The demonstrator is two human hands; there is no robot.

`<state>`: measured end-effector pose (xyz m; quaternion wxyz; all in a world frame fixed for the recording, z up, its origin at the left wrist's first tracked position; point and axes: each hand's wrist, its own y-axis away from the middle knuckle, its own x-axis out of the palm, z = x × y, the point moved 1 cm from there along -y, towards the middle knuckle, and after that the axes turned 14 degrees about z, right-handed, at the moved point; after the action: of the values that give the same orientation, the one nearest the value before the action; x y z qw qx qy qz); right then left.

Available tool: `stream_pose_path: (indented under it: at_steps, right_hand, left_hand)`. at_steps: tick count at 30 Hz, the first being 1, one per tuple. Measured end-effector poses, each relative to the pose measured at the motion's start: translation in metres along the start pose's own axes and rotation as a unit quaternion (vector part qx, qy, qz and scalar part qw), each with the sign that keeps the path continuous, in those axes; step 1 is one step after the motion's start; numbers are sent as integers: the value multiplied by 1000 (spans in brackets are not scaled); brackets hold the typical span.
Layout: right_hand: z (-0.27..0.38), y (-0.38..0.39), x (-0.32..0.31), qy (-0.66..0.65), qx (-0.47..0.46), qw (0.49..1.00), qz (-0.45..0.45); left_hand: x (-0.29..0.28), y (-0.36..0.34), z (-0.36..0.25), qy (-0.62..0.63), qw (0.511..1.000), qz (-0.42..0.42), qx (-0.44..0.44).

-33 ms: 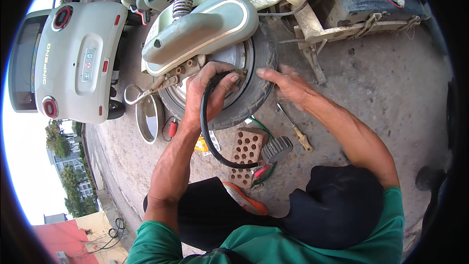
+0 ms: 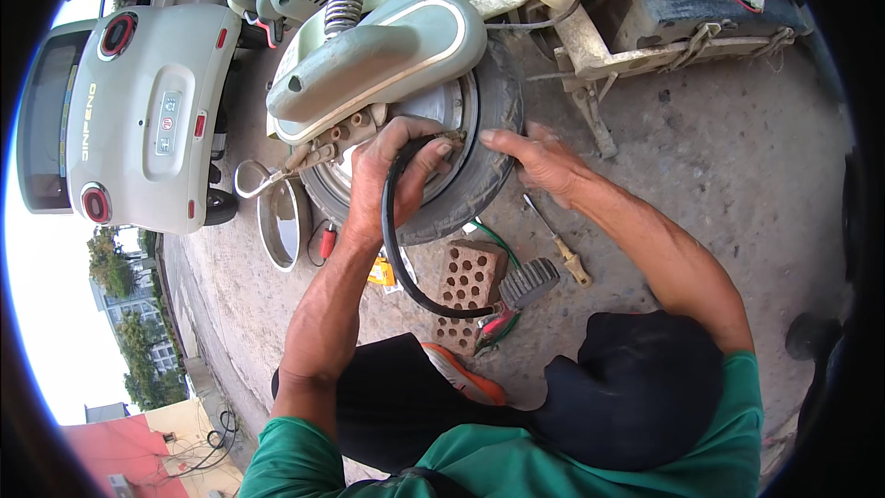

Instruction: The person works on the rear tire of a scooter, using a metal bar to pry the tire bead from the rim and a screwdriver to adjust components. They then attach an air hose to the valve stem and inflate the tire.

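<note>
Head view, left hand: my left hand (image 2: pixel 392 175) is clenched around the black inner tube (image 2: pixel 398 263), fingers curled over it right at the gap between tyre and rim.
Head view, right hand: my right hand (image 2: pixel 535 159) lies flat and released on the tyre (image 2: pixel 479 166), fingertips pressing its sidewall, grasping nothing.
Head view, tube: one end runs under my left fingers into the scooter wheel (image 2: pixel 433 115); the rest hangs out in a long loop down past my wrist to the perforated brick (image 2: pixel 470 281).
Head view, progress: I judge this as partway through, since most of the tube is outside the tyre and only the top part sits at the rim.
Head view, around: a screwdriver (image 2: pixel 558 244) lies on the concrete just beside my right forearm; a metal bowl (image 2: pixel 281 226) sits left of the wheel.
</note>
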<state>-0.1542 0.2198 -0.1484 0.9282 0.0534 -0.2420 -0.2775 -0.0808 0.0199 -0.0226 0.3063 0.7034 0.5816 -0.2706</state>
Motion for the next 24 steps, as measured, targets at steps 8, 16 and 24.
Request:
stream_pose_path:
  at_steps: [8, 16, 24]
  right_hand:
    - [-28, -24, 4, 0, -29, 995, -95]
    - [-21, -21, 4, -16, -80, 995, -65]
    - [-29, -27, 2, -59, -62, 995, -44]
  left_hand:
    - [2, -2, -1, -28, 999, 9, 12]
    - [8, 2, 0, -178, 981, -34, 76]
    - [20, -4, -14, -116, 990, -76, -25]
